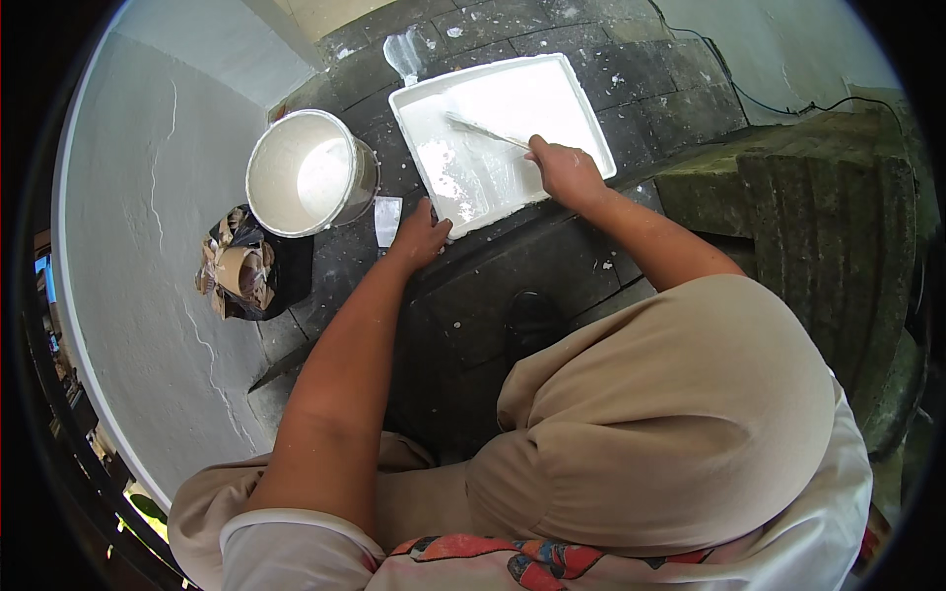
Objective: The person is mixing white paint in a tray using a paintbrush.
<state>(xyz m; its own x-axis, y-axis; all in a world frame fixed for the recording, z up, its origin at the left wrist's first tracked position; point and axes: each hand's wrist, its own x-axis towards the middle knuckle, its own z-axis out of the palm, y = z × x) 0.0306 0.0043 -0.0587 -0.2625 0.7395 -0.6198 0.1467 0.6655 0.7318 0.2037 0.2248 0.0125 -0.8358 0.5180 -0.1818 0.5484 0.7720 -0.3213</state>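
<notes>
A shallow white rectangular tray [407,116] lies on the dark paving ahead of me, with wet white paint-like stuff spread inside. My right hand [570,175] reaches over its near right side, closed round a slim, flat, spatula-like tool [483,130] coated in white. The tool's far end rests in the white layer, left of the tray's middle. At the near left corner my left hand [424,236] grips the tray's rim, its fingers partly hidden. A small white slip [388,222] lies just left of that hand.
Left of the tray stands a white-smeared bucket [360,167]. Nearer is a black plastic bag [286,281] with crumpled brown paper and a roll. A clear plastic piece [402,56] lies beyond the tray. Rough stone steps [818,227] rise at right; a cracked grey wall [158,246] borders the left.
</notes>
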